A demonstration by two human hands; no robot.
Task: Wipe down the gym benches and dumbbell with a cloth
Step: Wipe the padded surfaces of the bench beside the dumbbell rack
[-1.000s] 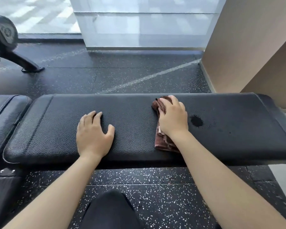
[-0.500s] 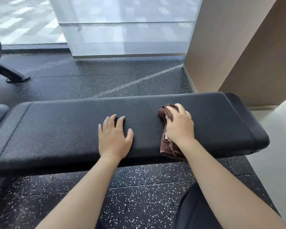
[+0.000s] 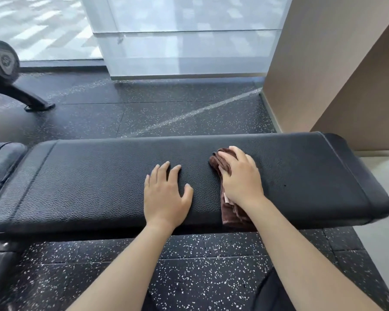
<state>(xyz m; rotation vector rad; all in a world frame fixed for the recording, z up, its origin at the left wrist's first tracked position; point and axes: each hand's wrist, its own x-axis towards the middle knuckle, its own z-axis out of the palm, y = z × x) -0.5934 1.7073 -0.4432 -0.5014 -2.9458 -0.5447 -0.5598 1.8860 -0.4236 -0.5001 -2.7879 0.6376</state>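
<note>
the brown cloth (image 3: 230, 212) lies on the black padded gym bench (image 3: 99, 182), right of the bench's middle, bunched lengthwise from the far half of the pad to the near edge, where its end hangs a little over the side. a small pale tag shows on it just beside the wrist. the right hand (image 3: 240, 178) presses down on the cloth, its fingers (image 3: 228, 157) curled over the far end of the fabric and gripping it against the pad. just left of the cloth, the left hand (image 3: 164, 194) rests flat on the bare bench, palm down, fingers spread open and holding nothing, thumb pointing toward the cloth; the two hands are near each other but apart. both forearms are bare.

the bench pad has a pebbled leather-like surface with a seam near each end. touching or nearly touching the bench's left end is a second black pad (image 3: 0, 160), only partly in view. under and beyond the bench is black rubber floor (image 3: 189, 265) with white speckles. beyond the bench's far side stands a glass wall (image 3: 184, 41), and beyond its right end a tan wall (image 3: 323, 63). far left of the bench, a black machine leg (image 3: 25, 97) stands on the floor.
</note>
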